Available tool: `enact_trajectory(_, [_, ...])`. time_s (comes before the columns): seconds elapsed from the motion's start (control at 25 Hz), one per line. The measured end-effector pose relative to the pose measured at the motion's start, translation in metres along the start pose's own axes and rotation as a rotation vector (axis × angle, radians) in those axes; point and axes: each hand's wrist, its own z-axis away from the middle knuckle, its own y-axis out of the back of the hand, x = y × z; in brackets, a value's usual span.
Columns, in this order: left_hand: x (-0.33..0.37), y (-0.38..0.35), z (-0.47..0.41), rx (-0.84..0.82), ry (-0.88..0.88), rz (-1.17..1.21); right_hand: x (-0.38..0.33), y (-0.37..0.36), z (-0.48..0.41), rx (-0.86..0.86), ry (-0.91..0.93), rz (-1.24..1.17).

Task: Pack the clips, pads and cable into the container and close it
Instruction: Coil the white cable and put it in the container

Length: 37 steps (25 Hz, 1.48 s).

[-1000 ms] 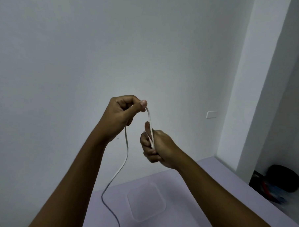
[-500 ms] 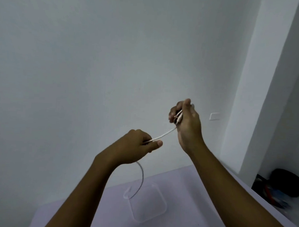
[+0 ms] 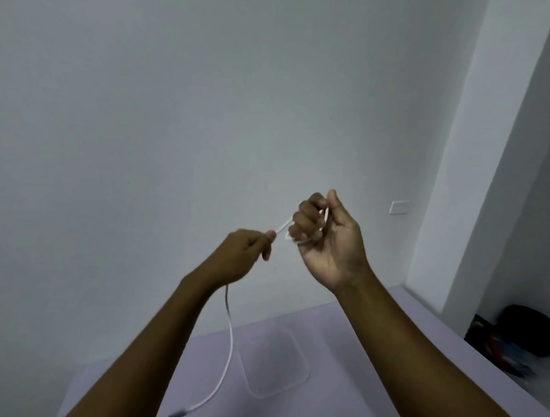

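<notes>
While both hands are raised in front of the wall (image 3: 177, 109), well above the desk (image 3: 403, 349), we see the white cable (image 3: 230, 348) strung between them. The left hand (image 3: 243, 257) is curled and pinches the cable between thumb and forefinger. The right hand (image 3: 329, 242), just beside it and a little higher, turns its palm toward us, with its fingers (image 3: 304, 222) folded over a small bundle of cable turns and its thumb upright beside them. A short, taut stretch of cable bridges the gap between the two hands. From under the left wrist the rest of the cable hangs free, drops in a gentle curve past the desk's far edge, then sweeps left to end in a grey plug (image 3: 176, 414) near the bottom of the view; we cannot tell whether the plug touches the desk. On the desk, below and between the forearms, lies the clear square container (image 3: 276, 363) with rounded corners, just right of the hanging cable and well apart from both hands; we cannot tell whether it is the tub or its lid. We also see a white plate (image 3: 400, 208) on the wall to the right of the right hand, and a dark bag (image 3: 530, 333) on the floor beyond the desk's right edge.
</notes>
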Motion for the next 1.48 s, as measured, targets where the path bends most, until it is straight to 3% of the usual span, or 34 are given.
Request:
enact_trajectory(0.04, [-0.005, -0.012, 0.007, -0.117, 0.041, -0.035, -0.003, 0.001, -0.005, 0.07, 0.109, -0.002])
enact_trajectory(0.12, [-0.004, -0.024, 0.022, -0.313, 0.078, -0.038, -0.006, 0.016, -0.012, 0.248, 0.288, 0.242])
enact_trajectory(0.24, [0.006, -0.005, 0.036, -0.375, 0.026, -0.025, 0.01, 0.058, -0.008, 0.421, 0.416, 1.0])
enact_trajectory(0.32, [0.012, 0.024, 0.035, -0.316, -0.031, -0.075, 0.03, 0.086, 0.002, 0.31, 0.249, 1.369])
enact_trajectory(0.4, [0.017, 0.049, 0.031, -0.229, -0.059, -0.057, 0.043, 0.1, 0.013, 0.192, -0.093, 1.467])
enact_trajectory(0.52, [0.016, 0.058, 0.023, -0.019, -0.058, 0.103, 0.048, 0.085, 0.022, -0.029, -0.483, 1.086])
enact_trajectory(0.64, [-0.004, 0.045, 0.016, 0.177, 0.043, 0.208, 0.038, 0.052, 0.021, -0.168, -0.567, 0.437])
enact_trajectory(0.76, [-0.025, 0.017, 0.018, 0.124, 0.06, 0.185, 0.031, 0.026, 0.013, -0.171, -0.41, 0.086])
enact_trajectory(0.88, [-0.022, -0.007, 0.03, -0.026, 0.08, 0.139, 0.033, 0.018, -0.006, 0.052, -0.072, -0.037])
enact_trajectory(0.96, [-0.014, -0.011, 0.04, -0.172, 0.114, 0.188, 0.036, 0.025, -0.018, 0.258, 0.138, 0.203])
enact_trajectory(1.08, [-0.003, -0.004, 0.047, -0.201, 0.032, 0.06, 0.043, 0.044, -0.023, 0.395, 0.208, 0.983])
enact_trajectory(1.24, [-0.003, 0.014, 0.043, 0.058, -0.172, -0.354, 0.051, 0.062, -0.013, 0.154, -0.107, 1.427])
enact_trajectory(1.48, [-0.011, 0.019, 0.037, 0.0, -0.303, -0.31, 0.044, 0.055, 0.001, -0.037, -0.406, 1.789])
